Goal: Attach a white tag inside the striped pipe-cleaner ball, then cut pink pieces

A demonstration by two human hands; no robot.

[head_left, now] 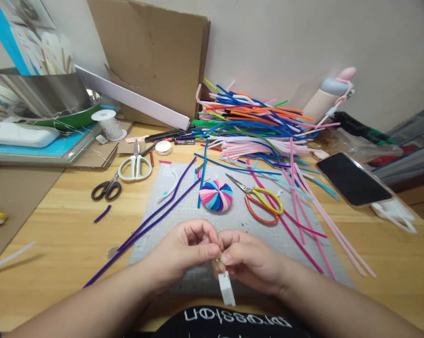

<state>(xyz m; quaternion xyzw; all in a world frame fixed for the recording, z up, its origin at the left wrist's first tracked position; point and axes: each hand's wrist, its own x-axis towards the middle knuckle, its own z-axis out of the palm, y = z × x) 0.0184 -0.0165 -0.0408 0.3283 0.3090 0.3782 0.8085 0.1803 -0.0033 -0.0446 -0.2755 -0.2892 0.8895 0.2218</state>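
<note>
My left hand (194, 249) and my right hand (254, 260) meet in front of me, above the near part of a grey cutting mat (183, 217). Both are closed, thumbs and fingers pinching a tiny metal fitting, mostly hidden by the fingertips. From it hangs a small white tag (227, 288). Just beyond my fingers sits a round ball (216, 195) striped in pink, blue and white fuzzy stems. Scissors with red and yellow handles (264, 203) lie open to its right. Purple pipe cleaners (155, 218) stretch across the mat on the left.
A heap of coloured pipe cleaners (254, 122) lies at the back, with pink ones (338, 230) trailing right. White-handled scissors (136, 167) and black-handled scissors (106, 189) rest left. A phone (354, 179) is at right, a spool (109, 126) and steel pot (50, 91) at left.
</note>
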